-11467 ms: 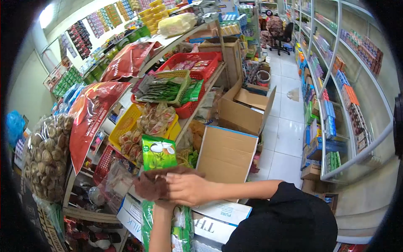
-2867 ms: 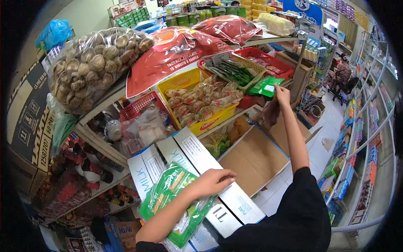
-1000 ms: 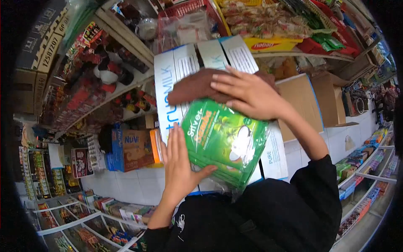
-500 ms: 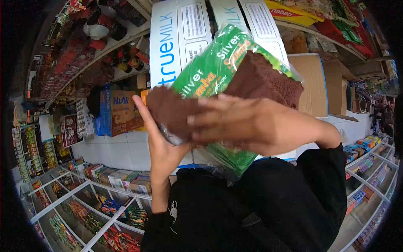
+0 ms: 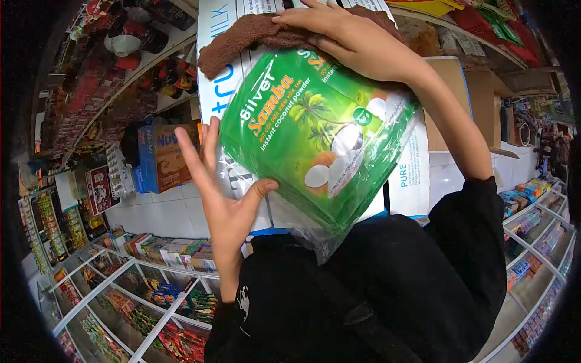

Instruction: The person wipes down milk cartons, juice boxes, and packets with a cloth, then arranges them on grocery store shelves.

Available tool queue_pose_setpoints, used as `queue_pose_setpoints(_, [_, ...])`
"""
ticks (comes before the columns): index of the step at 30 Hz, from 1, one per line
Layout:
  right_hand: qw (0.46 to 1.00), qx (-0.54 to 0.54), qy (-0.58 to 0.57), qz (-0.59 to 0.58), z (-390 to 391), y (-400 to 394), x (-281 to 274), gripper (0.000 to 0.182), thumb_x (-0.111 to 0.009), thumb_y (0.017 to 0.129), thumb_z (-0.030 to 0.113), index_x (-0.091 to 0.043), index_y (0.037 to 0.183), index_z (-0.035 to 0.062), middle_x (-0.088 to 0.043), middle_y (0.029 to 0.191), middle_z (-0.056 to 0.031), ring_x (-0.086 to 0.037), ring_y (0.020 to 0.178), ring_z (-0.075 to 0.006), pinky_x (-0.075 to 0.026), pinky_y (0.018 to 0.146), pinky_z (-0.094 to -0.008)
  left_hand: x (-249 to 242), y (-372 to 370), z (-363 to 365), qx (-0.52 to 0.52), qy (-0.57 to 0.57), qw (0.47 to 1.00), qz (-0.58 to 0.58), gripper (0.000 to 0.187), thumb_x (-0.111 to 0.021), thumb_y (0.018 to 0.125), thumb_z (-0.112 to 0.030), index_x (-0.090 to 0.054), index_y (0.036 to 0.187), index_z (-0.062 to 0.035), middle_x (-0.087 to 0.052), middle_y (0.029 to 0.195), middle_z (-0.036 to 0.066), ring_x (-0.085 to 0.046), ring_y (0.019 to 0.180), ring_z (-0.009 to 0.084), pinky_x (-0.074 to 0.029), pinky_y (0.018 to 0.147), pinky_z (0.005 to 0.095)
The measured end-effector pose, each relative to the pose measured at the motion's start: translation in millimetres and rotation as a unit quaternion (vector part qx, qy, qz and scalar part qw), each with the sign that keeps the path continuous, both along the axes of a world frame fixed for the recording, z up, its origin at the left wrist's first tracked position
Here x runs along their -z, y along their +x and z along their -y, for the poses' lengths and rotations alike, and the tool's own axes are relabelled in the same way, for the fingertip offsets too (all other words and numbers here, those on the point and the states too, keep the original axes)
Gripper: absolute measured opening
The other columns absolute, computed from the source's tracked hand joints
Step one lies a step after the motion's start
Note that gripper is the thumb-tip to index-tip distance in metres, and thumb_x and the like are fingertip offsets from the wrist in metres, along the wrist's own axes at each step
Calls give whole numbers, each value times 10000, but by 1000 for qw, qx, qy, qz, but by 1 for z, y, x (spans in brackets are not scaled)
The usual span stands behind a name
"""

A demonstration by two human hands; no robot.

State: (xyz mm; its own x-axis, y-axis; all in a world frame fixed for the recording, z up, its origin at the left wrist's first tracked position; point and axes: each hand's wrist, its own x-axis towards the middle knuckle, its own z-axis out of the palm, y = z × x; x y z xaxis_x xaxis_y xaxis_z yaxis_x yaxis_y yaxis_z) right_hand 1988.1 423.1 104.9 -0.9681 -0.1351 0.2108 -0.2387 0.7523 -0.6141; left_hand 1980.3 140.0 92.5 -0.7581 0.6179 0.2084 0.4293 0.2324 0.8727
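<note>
A clear plastic pack of green coconut powder packets (image 5: 302, 133) leans at a tilt in front of me, its printed front facing up. My left hand (image 5: 230, 202) is at the pack's left edge, with the thumb over the front, the index finger sticking out, and other fingers partly hidden behind. Along the top edge of the pack lies a brown cloth (image 5: 233, 45), bunched and long. My right hand (image 5: 360, 42) presses on this cloth with fingers laid over it, the forearm crossing the pack's upper right corner.
White milk cartons (image 5: 411, 169) stand beneath and behind the pack. To the left is a NuVi box (image 5: 163, 157); an open cardboard box (image 5: 451, 97) stands at right. Glass display cases (image 5: 133, 302) full of packets flank me, with stocked shelves (image 5: 133, 78) above.
The cloth and my right hand have moved up from the pack's lower left to its top edge, uncovering the printed front. My left hand stays near the left side.
</note>
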Motion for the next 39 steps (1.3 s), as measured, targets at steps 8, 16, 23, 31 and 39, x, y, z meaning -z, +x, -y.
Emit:
queue_pose_setpoints(8, [989, -108, -97, -20, 66, 68, -24, 432, -461, 767, -22, -506, 1190, 49, -516, 1214, -115, -365, 1233, -337, -262, 1032, -469, -5, 1, 0, -2, -18, 1000, 2, 1047, -740, 627, -8, -40, 1406, -45, -172, 1429, 183, -224, 1304, 266, -190, 1056, 358])
queue_pose_setpoints(16, [991, 79, 102, -28, 24, 54, -2, 476, -426, 735, -29, -489, 1203, 29, -495, 1243, -140, -392, 1231, -286, -231, 1058, -376, -5, -4, 0, -4, -28, 999, 21, 1002, -727, 563, 25, -139, 1375, 25, -285, 1377, 234, -284, 1286, 313, -211, 1053, 371])
queue_pose_setpoints(23, [979, 189, 55, 43, -9, 31, -3, 456, -440, 844, 142, -386, 1258, -42, -454, 1244, -225, -432, 1157, -333, -336, 974, -382, 2, -6, 2, 1, 0, 1000, -10, 978, -761, 566, -18, -191, 1359, 35, -340, 1345, 237, -332, 1256, 323, -247, 1036, 388])
queue_pose_setpoints(31, [989, 141, 8, -49, -41, 29, 39, 394, -444, 885, 139, -426, 1261, 25, -489, 1246, -147, -447, 1166, -226, -306, 987, -293, 2, -6, 10, -29, 41, 998, -32, 549, -750, 606, -18, -555, 1120, -25, -449, 1283, 159, -430, 1184, 273, -340, 978, 353])
queue_pose_setpoints(39, [978, 206, -5, -3, -20, 31, 14, 431, -453, 868, 160, -404, 1264, 0, -493, 1218, -173, -455, 1138, -245, -328, 967, -319, 0, 45, 101, -13, 32, 998, 60, 297, -725, 635, 14, -629, 913, -32, -597, 914, 81, -571, 868, 186, -449, 740, 279])
